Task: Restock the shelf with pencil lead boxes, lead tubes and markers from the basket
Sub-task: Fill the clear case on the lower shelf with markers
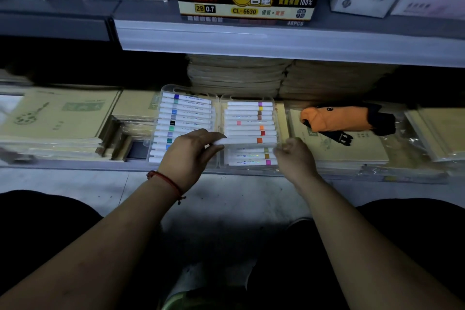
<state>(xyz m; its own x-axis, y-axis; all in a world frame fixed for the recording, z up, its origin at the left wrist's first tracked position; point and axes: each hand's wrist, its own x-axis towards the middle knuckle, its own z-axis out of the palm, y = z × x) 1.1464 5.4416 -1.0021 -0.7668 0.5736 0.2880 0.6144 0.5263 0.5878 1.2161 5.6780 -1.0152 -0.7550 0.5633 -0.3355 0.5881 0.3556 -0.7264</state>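
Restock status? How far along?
Looks done: lead box display on the upper shelf, left marker tray stocked. In hand: left hand holds an orange-banded marker over the right tray; right hand at its edge. Left: seating that marker; basket out of view, remainder unknown.

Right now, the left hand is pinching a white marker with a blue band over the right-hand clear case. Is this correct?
Not quite: the band is orange, not blue. The head view shows the left hand pinching a white marker with an orange band over the right-hand clear case.
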